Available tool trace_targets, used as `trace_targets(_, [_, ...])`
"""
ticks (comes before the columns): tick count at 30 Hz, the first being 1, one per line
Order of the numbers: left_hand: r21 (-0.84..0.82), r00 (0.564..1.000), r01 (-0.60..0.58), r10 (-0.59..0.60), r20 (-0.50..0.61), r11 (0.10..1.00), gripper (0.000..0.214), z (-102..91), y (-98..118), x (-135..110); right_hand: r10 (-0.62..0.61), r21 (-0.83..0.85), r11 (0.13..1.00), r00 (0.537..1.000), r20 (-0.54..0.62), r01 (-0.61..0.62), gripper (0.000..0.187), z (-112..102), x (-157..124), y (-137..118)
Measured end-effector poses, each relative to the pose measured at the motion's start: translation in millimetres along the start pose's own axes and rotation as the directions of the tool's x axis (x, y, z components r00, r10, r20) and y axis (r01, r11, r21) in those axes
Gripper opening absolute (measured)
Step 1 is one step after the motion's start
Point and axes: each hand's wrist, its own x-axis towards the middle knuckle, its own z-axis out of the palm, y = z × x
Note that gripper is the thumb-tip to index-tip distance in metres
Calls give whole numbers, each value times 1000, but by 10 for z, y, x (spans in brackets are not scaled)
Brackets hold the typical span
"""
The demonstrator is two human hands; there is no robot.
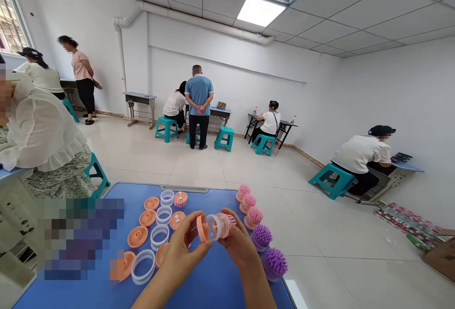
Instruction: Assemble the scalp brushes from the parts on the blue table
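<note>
Above the blue desk, my left hand (183, 247) pinches an orange round cap (202, 228) on edge between thumb and fingers. Close to its right, my right hand (241, 245) grips a partly assembled scrub brush (223, 226), a translucent cup with pink bristles facing right. Whether cap and cup touch, I cannot tell. On the left lie a column of orange caps (137, 237), a column of translucent rings (159, 237) and orange discs with bristles beneath (181, 199), partly hidden by my left hand. Along the right stand pink brushes (253, 217) and purple brushes (275, 264), bristles up.
The blue desk (209, 295) ends at a raised far lip. To the left a person in a white blouse (46, 129) sits at another desk. Farther off are several people, teal stools (223, 138) and desks along the walls. Packed bottles (408, 221) lie on the floor at right.
</note>
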Motion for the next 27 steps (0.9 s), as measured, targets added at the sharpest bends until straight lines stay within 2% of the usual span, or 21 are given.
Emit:
trace_targets(3, [-16, 1000, 17, -17, 2, 1000, 50, 5, -64, 3, -16, -29, 999, 1000, -24, 16, 36, -6, -10, -21])
trace_targets(7, [49, 1000, -22, 22, -3, 999, 48, -22, -159, -34, -43, -100, 994, 998, -42, 38, 38, 16, -35, -32])
trace_targets(11, [73, 1000, -2, 3, -11, 997, 48, -40, -221, -66, -45, -133, 990, 998, -53, 38, 40, 51, -50, -31])
trace_targets(19, [94, 1000, -1, 3, -23, 996, 50, -30, -246, -55, -14, -189, 982, 996, -84, -2, 40, 117, -53, -33])
trace_targets(27, [68, 1000, -2, 3, -17, 998, 50, -13, -229, -79, -21, -183, 983, 998, -65, 8, 40, 50, -70, -26])
